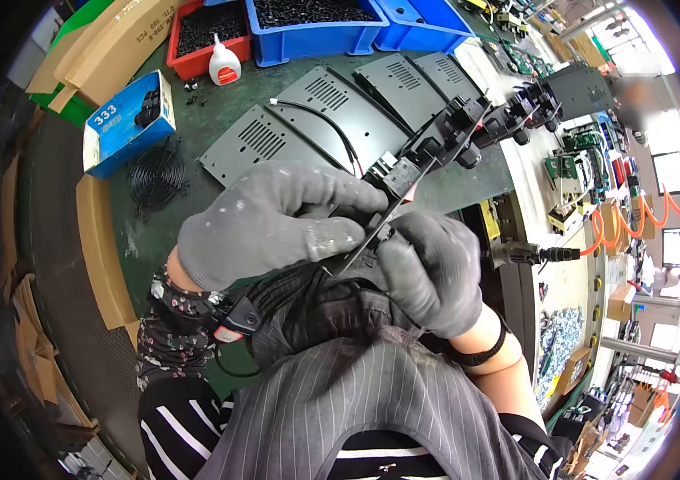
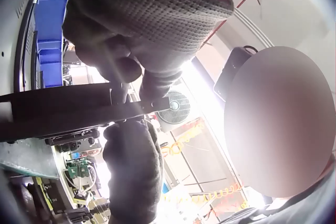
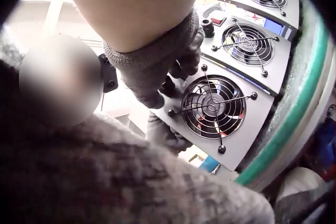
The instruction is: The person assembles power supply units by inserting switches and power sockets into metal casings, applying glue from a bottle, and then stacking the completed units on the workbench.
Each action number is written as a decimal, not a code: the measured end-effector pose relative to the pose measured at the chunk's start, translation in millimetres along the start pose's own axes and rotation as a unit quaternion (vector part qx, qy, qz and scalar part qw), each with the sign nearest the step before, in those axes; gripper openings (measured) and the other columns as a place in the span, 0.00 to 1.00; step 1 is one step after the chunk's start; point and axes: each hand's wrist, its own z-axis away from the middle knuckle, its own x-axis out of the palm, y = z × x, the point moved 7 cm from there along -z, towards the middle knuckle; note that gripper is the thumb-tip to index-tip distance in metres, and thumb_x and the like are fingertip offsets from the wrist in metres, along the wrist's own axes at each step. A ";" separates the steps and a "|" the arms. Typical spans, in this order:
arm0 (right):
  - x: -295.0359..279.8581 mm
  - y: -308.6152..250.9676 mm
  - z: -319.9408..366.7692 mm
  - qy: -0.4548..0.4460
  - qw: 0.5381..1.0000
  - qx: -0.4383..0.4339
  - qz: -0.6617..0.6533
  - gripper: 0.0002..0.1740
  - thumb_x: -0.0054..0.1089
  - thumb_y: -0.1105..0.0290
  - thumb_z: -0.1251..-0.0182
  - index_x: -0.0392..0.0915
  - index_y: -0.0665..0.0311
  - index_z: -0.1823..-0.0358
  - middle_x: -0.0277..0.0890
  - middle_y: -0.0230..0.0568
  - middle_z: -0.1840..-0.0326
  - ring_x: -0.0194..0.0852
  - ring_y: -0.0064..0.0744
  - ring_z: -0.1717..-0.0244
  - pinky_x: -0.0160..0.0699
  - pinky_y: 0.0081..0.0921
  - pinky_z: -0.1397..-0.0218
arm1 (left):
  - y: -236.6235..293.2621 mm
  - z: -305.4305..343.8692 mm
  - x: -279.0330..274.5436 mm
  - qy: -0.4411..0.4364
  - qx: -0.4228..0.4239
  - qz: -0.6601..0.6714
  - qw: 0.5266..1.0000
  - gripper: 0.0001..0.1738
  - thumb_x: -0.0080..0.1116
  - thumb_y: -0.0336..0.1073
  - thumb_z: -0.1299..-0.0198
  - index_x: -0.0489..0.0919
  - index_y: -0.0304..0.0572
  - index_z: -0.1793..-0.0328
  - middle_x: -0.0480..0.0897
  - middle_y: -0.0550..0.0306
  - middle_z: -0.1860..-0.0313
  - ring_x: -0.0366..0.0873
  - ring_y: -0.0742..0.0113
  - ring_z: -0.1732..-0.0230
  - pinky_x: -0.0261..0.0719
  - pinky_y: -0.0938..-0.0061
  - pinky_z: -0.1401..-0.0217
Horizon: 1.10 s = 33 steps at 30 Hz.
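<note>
Both hands wear grey knit gloves and meet at the near end of an upright metal fan panel (image 3: 239, 134). The left hand (image 1: 276, 220) is on its inner side, thumb and fingers pinching around a short fitting at the panel. On the outer face, the curled fingers of the right hand (image 1: 436, 272) grip a black cable gland (image 3: 167, 85), mostly hidden by the glove. Beside the gland, a round black wire fan guard (image 3: 214, 106) is fixed over the fan with black fasteners. A black cable (image 1: 328, 120) with a white plug lies over the vented grey plate (image 1: 308, 92).
More fan panels (image 3: 270, 71) stand in a row behind. Blue bins (image 1: 316, 36) and a red bin (image 1: 212, 36) hold small black parts. A white glue bottle (image 1: 225, 64), a blue box (image 1: 128, 124) and a loose fan guard (image 1: 157, 174) are at the left. An orange coiled hose (image 1: 636, 228) hangs right.
</note>
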 end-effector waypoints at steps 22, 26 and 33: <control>-9.0 -3.8 4.1 0.091 0.993 -0.012 0.078 0.20 0.66 0.54 0.40 0.77 0.67 0.64 0.75 0.46 0.76 0.77 0.50 0.74 0.74 0.39 0.72 | -8.3 7.1 -13.0 0.020 -0.023 -0.023 0.999 0.23 0.65 0.40 0.42 0.80 0.32 0.46 0.81 0.62 0.63 0.72 0.83 0.67 0.70 0.83 0.67; -5.2 -6.2 4.8 0.080 0.991 -0.043 0.094 0.20 0.68 0.54 0.44 0.75 0.64 0.69 0.74 0.42 0.77 0.76 0.46 0.76 0.73 0.36 0.74 | -15.1 -1.7 4.8 -0.005 -0.045 0.070 0.996 0.20 0.60 0.30 0.38 0.76 0.26 0.42 0.83 0.60 0.60 0.76 0.82 0.63 0.75 0.85 0.59; 3.0 6.1 5.0 -0.033 0.987 0.066 -0.145 0.22 0.60 0.53 0.34 0.77 0.70 0.67 0.74 0.47 0.77 0.77 0.47 0.75 0.74 0.36 0.73 | -14.2 9.0 -14.4 -0.049 0.003 0.019 0.999 0.16 0.62 0.33 0.41 0.80 0.29 0.50 0.82 0.58 0.62 0.77 0.78 0.62 0.75 0.82 0.59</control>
